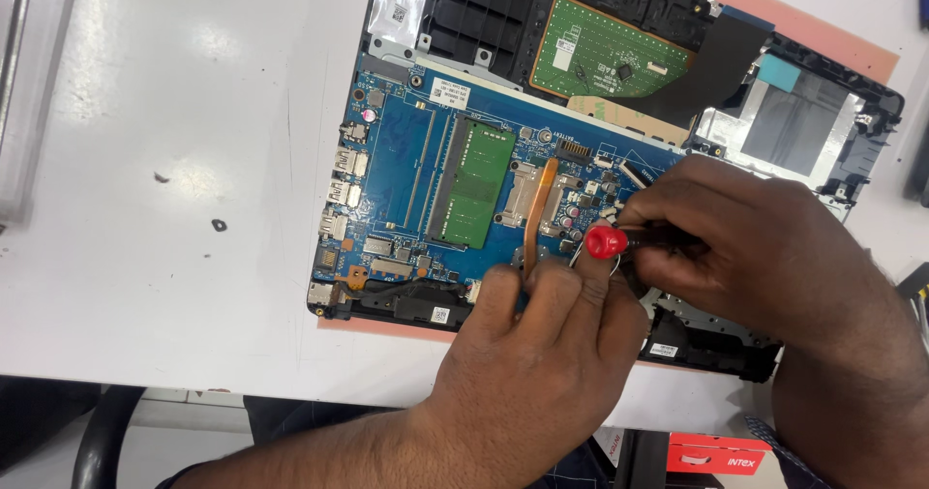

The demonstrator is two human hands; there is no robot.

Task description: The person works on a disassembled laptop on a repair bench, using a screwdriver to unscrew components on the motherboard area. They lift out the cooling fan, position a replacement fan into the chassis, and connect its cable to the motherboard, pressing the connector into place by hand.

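Observation:
An opened laptop base (464, 5) lies on a white table (145, 257), its blue mainboard (397, 160) exposed with a green memory module (474, 184) and a copper heat pipe (535, 204). My right hand (764, 247) grips a screwdriver with a red cap (606, 241), held low over the board's right part. My left hand (537, 354) rests at the board's near edge, fingertips pressing by the heat pipe, right beside the red cap. The screwdriver's tip is hidden by the hands.
A green touchpad board (605, 49) and black flat cable (721, 59) sit at the laptop's far side. A pink mat (852, 49) shows beneath. A small dark screw (219, 225) lies on the table to the left. A grey tray edge (29, 92) runs along far left.

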